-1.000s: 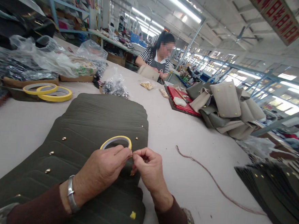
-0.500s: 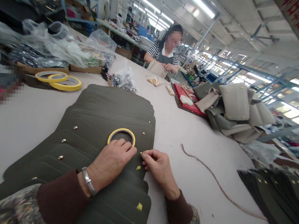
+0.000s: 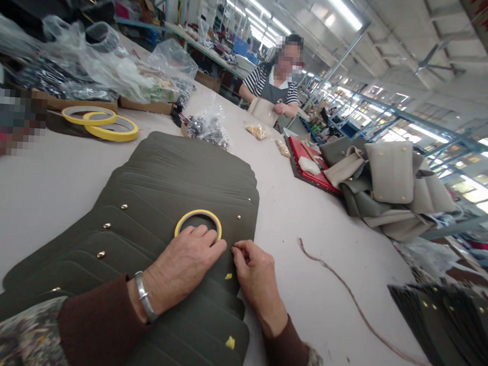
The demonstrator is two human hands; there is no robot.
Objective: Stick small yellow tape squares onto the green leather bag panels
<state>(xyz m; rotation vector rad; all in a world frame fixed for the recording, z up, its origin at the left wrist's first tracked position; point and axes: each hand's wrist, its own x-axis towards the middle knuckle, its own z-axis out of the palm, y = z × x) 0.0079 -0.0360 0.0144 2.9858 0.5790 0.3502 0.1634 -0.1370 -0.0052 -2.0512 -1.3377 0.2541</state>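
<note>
A fanned stack of dark green leather-like panels (image 3: 186, 173) lies before me. My left hand (image 3: 186, 265) rests on it, fingers closed on the near side of a roll of yellow tape (image 3: 200, 212). Just right of it, my right hand (image 3: 258, 279) is pinched at the panels' right edge; whatever lies between its fingertips is hidden. Small gold studs show on the panels, one stud (image 3: 239, 217) above my right fingertips and another stud (image 3: 101, 255) at the left. A yellow tape scrap (image 3: 228, 276) sticks below the fingertips.
More tape rolls (image 3: 111, 127) lie at the left, near plastic bags (image 3: 97, 67). A brown cord (image 3: 357, 299) crosses the table at right. Beyond are a red board (image 3: 307, 165), a beige panel heap (image 3: 389, 171) and another dark stack (image 3: 447, 325). Across the table sits a co-worker (image 3: 271, 84).
My right fingers have closed over the spot where a gold stud showed at their tips. The left hand keeps its place on the tape roll. The view has shifted slightly.
</note>
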